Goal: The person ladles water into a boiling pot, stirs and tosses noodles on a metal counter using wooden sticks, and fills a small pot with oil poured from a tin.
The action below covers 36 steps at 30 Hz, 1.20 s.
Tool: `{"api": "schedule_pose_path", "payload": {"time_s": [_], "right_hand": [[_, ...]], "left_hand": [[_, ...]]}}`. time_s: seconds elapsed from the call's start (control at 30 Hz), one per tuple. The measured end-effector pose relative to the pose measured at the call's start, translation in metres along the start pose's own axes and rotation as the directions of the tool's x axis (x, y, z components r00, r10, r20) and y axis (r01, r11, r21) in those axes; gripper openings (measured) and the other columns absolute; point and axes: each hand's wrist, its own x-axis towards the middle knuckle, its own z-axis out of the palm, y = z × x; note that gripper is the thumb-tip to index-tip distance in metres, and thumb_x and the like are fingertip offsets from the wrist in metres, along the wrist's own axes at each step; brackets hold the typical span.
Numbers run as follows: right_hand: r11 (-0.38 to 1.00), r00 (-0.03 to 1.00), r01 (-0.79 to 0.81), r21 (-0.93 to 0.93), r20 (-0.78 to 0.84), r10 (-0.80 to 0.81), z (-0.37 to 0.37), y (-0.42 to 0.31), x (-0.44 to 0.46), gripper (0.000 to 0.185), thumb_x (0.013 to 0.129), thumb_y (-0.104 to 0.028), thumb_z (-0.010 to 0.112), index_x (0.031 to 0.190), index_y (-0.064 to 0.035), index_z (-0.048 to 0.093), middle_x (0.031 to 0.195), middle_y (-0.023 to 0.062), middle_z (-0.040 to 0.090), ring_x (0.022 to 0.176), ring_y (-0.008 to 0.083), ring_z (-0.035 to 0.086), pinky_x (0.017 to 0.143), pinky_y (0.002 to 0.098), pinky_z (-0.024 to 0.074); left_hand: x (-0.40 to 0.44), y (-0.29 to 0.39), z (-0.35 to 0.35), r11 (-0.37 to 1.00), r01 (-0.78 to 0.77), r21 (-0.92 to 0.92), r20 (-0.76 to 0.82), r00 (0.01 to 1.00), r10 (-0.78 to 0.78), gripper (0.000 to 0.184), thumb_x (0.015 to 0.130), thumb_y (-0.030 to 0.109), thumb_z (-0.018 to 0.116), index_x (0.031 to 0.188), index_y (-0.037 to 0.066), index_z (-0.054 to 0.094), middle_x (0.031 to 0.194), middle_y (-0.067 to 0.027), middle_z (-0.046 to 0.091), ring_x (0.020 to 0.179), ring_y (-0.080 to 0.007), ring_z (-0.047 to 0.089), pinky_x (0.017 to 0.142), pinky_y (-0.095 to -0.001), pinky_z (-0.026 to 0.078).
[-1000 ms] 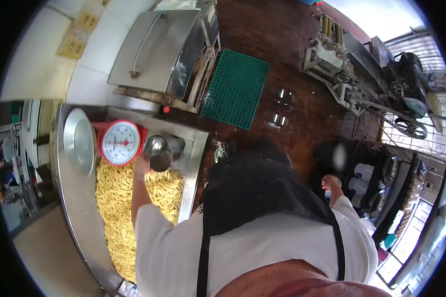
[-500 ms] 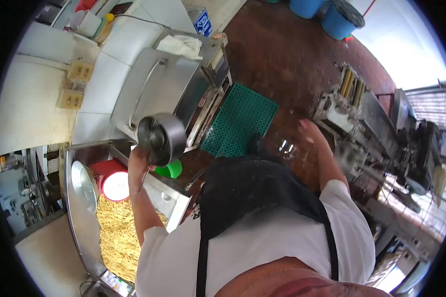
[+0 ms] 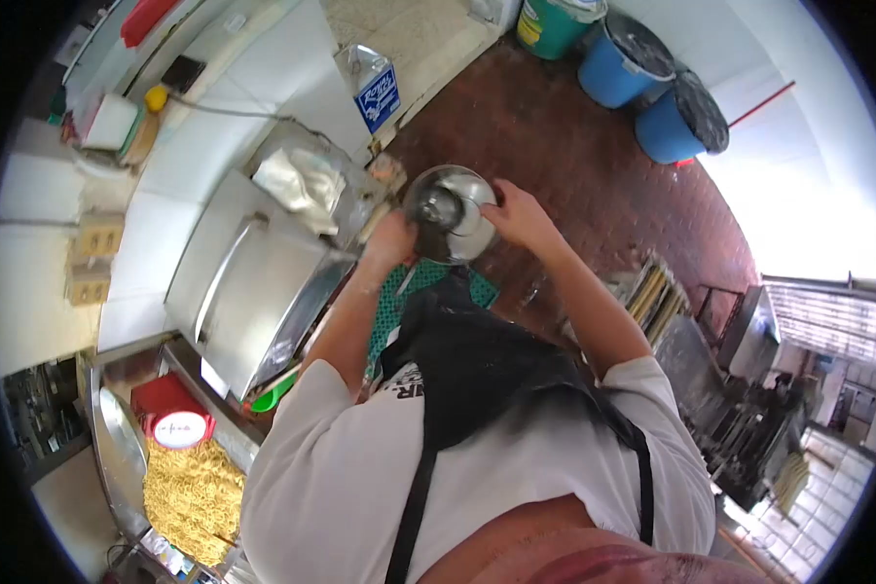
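Observation:
A round metal saucepan [image 3: 472, 238] is in front of my body, over the floor, its shiny inside facing the camera. My left hand [image 3: 391, 241] is closed at its left side, where a thin metal handle shows just below the fingers. My right hand [image 3: 518, 214] grips the rim on the right side, thumb over the edge. A darker round shape shows inside the saucepan; I cannot tell if it is a reflection or a separate thing. Under the saucepan and hands lies a green perforated mat [image 3: 389, 316].
To the left are a steel appliance with a long handle [image 3: 229, 277], a white cloth [image 3: 302, 190] and a steel tray of yellow noodles [image 3: 190, 496] with a red container [image 3: 165, 404]. Lidded buckets [image 3: 618, 73] stand at the back. A machine with rollers [image 3: 657, 302] is at right.
The saucepan has moved from the left side to in front of my body. My right hand, free before, has come in and taken hold of its rim. The camera view has turned.

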Motion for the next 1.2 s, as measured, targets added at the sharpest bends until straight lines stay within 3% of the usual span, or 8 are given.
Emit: {"api": "schedule_pose_path", "payload": {"time_s": [0.13,0.2,0.3,0.5,0.67,0.87,1.07,1.2], "right_hand": [[0.993,0.983,-0.094,-0.074,-0.162,0.081,-0.084,0.051,0.058,0.049,0.087,-0.027,0.059,0.126,0.0029,0.057,0.109,0.0278,0.066,0.104,0.0448,0.062,0.09,0.048,0.0501],[0.989,0.97,-0.149,-0.015,-0.196,0.143,-0.132,0.062,0.078,0.046,0.087,-0.026,0.058,0.123,0.0034,0.059,0.107,0.0281,0.066,0.102,0.0442,0.063,0.088,0.047,0.0502],[0.992,0.964,-0.127,0.018,-0.232,0.128,-0.181,0.098,0.114,0.048,0.086,-0.028,0.059,0.123,0.0028,0.06,0.105,0.0284,0.066,0.101,0.043,0.065,0.087,0.0452,0.05],[1.0,0.996,-0.009,0.009,-0.083,0.01,-0.223,0.159,0.253,0.047,0.086,-0.028,0.062,0.123,0.002,0.061,0.101,0.0247,0.068,0.097,0.0358,0.067,0.084,0.0412,0.0506],[0.978,0.937,0.204,0.054,0.278,-0.211,-0.233,0.118,0.377,0.06,0.085,-0.034,0.065,0.128,0.0069,0.056,0.111,0.0294,0.066,0.108,0.0404,0.064,0.092,0.0423,0.05],[0.859,0.659,0.505,0.083,0.606,-0.446,-0.158,0.057,0.486,0.066,0.086,-0.039,0.067,0.13,0.0081,0.053,0.117,0.0298,0.064,0.11,0.0397,0.063,0.095,0.042,0.0496],[0.875,0.363,0.474,0.101,0.883,-0.298,-0.081,-0.013,0.534,0.077,0.088,-0.047,0.068,0.139,0.007,0.045,0.125,0.0274,0.061,0.112,0.0332,0.064,0.097,0.0399,0.0489],[0.805,0.298,0.581,0.122,0.888,-0.35,-0.044,-0.046,0.582,0.077,0.09,-0.047,0.067,0.141,0.0052,0.043,0.131,0.0231,0.06,0.11,0.028,0.065,0.096,0.0387,0.0495]], "left_hand": [[0.094,0.087,0.017,0.915,0.162,-0.368,0.243,0.967,-0.074,0.036,0.095,0.028,0.062,0.109,-0.004,0.056,0.079,-0.0146,0.065,0.067,-0.0239,0.068,0.057,-0.0396,0.054],[0.145,0.109,0.03,0.817,0.241,-0.524,0.408,0.913,-0.007,0.053,0.098,0.039,0.06,0.132,0.0,0.048,0.106,-0.0142,0.065,0.081,-0.0202,0.065,0.063,-0.0367,0.055],[0.198,0.158,0.033,0.664,0.385,-0.641,0.545,0.838,0.04,0.056,0.097,0.036,0.062,0.136,0.001,0.045,0.12,-0.0122,0.061,0.09,-0.0206,0.064,0.073,-0.0366,0.057],[0.308,0.152,0.075,0.347,0.405,-0.846,0.437,0.899,0.017,0.05,0.095,0.023,0.062,0.137,0.001,0.045,0.121,-0.0102,0.061,0.104,-0.0203,0.061,0.085,-0.0381,0.055],[0.324,0.145,0.082,0.076,0.143,-0.987,0.124,0.969,-0.213,0.044,0.092,0.015,0.058,0.133,0.002,0.049,0.12,-0.01,0.062,0.104,-0.021,0.062,0.084,-0.0374,0.054],[0.317,0.118,0.084,-0.139,-0.225,-0.964,-0.119,0.839,-0.531,0.042,0.084,0.013,0.057,0.126,0.007,0.055,0.107,-0.0082,0.064,0.097,-0.022,0.063,0.089,-0.0392,0.051],[0.323,0.08,0.085,-0.254,-0.5,-0.828,-0.22,0.706,-0.673,0.054,0.081,0.019,0.062,0.132,0.01,0.048,0.118,-0.0114,0.062,0.102,-0.0304,0.064,0.085,-0.0459,0.055],[0.331,0.063,0.07,-0.299,-0.618,-0.727,-0.231,0.63,-0.741,0.044,0.08,0.008,0.057,0.123,0.004,0.051,0.108,-0.0119,0.064,0.093,-0.0258,0.066,0.078,-0.0411,0.057]]}}
